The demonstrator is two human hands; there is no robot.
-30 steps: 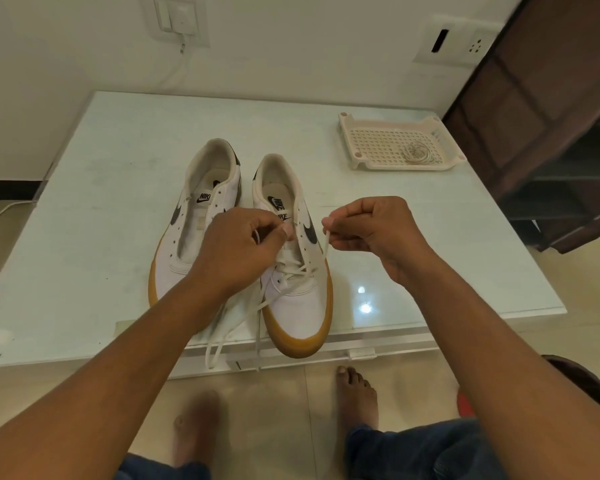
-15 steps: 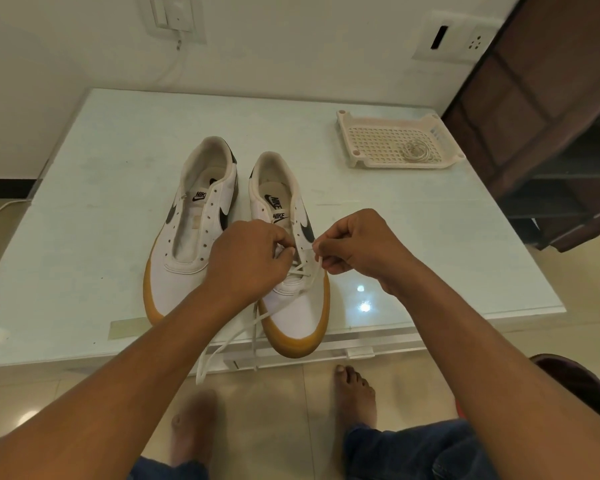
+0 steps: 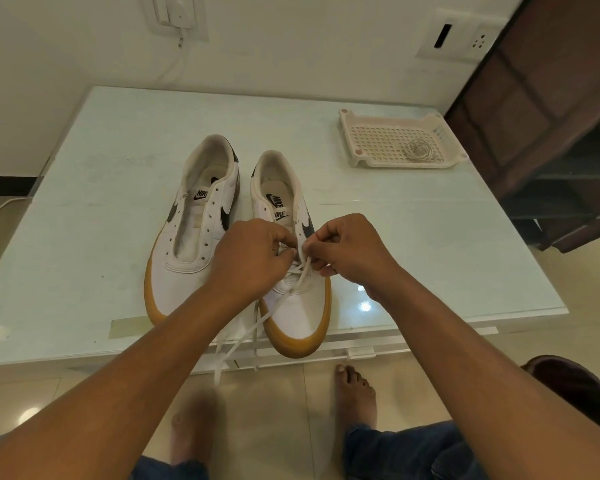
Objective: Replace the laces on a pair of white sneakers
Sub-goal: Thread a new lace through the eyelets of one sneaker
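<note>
Two white sneakers with gum soles stand side by side on the table, toes toward me. The left sneaker (image 3: 191,237) has bare eyelets and no lace. The right sneaker (image 3: 300,310) is partly laced near the toe with a white lace (image 3: 250,336) whose loose ends trail over the table's front edge. My left hand (image 3: 248,258) and my right hand (image 3: 349,251) meet over the right sneaker's eyelets, each pinching a part of the lace. The eyelets under my fingers are hidden.
A cream perforated plastic tray (image 3: 374,147) sits at the table's back right, holding a coiled white lace (image 3: 418,148). The glass-topped table (image 3: 101,188) stands against a wall. A dark wooden shelf unit (image 3: 551,140) rises on the right. My bare feet are on the tiled floor below.
Both hands have dropped toward the toe of the right sneaker and closed in on each other. The lace strand in my right hand is shorter and pulled down.
</note>
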